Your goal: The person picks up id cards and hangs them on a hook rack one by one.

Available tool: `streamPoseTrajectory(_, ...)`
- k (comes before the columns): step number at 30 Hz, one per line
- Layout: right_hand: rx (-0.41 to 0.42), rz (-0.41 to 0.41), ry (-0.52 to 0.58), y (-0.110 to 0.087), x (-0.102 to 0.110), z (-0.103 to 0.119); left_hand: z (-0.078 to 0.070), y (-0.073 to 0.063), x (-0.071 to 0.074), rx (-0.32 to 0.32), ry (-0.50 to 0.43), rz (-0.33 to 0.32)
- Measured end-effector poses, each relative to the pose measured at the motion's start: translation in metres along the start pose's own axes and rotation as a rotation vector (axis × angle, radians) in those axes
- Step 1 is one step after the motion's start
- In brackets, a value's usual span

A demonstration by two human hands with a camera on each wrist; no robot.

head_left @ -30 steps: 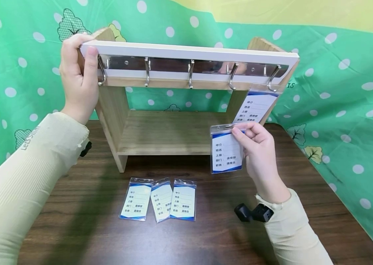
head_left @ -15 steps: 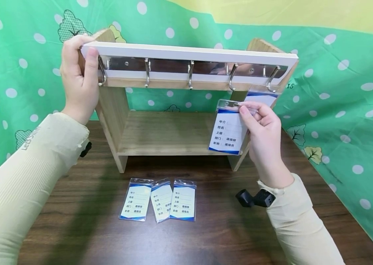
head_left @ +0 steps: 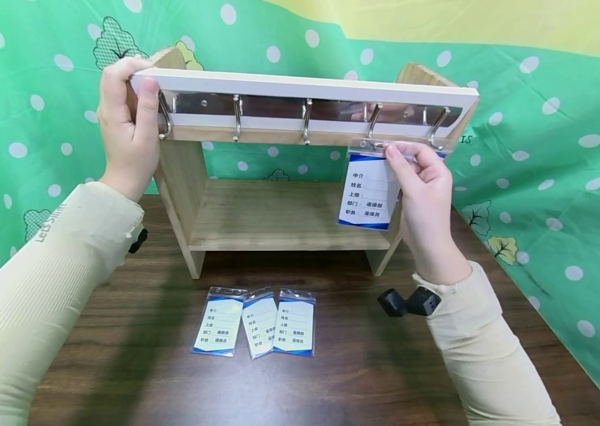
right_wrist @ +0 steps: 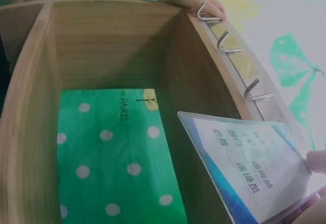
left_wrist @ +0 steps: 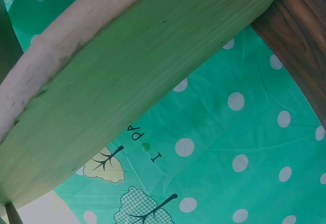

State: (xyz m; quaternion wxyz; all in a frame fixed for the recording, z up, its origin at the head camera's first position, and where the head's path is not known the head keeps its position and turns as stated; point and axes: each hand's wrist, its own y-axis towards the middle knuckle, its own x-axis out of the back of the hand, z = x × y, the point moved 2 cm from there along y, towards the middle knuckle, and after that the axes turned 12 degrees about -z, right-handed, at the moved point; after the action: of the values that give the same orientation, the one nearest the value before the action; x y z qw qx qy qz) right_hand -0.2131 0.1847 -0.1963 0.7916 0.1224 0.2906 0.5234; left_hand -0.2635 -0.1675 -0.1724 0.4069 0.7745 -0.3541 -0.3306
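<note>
We are looking at a wooden shelf [head_left: 289, 213], which is standing on a dark table [head_left: 161, 378]. The left hand [head_left: 126, 124] is gripping the left end of the shelf's white top board [head_left: 300, 83]. The right hand [head_left: 426, 195] is pinching one badge [head_left: 367, 192] near its upper corner, before the right part of the shelf, just below the fourth hook [head_left: 374, 123] from the left; if they are touching, we are not able to tell. Its clear sleeve [head_left: 363, 144] is containing a white card [head_left: 368, 182] with blue borders. Another badge [head_left: 441, 155] is showing only a strip behind the right hand, below the shelf's last hook [head_left: 439, 125]. In front of the shelf, three more badges [head_left: 296, 325] are lying, also with cards in their sleeves, and the right one is partly covering the middle one.

Only the head view is giving us these three. The right wrist view is letting us look inside the shelf, where green cloth [right_wrist: 119, 147] is appearing through an opening, with the whole word PARIS. The left wrist view is mostly showing a long wooden panel [left_wrist: 137, 66].
</note>
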Motion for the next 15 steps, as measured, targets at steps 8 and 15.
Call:
streamPoseTrajectory(8,0.013,0.005,-0.024,0.0021,-0.0033,-0.0037,0.0009,-0.0021,-0.0018,0.004,-0.007,0.011)
streamPoseTrajectory(15,0.044,0.068,0.017,0.0042,-0.0067,-0.0045,-0.0004,-0.0026,-0.0035,-0.003,-0.011,0.011)
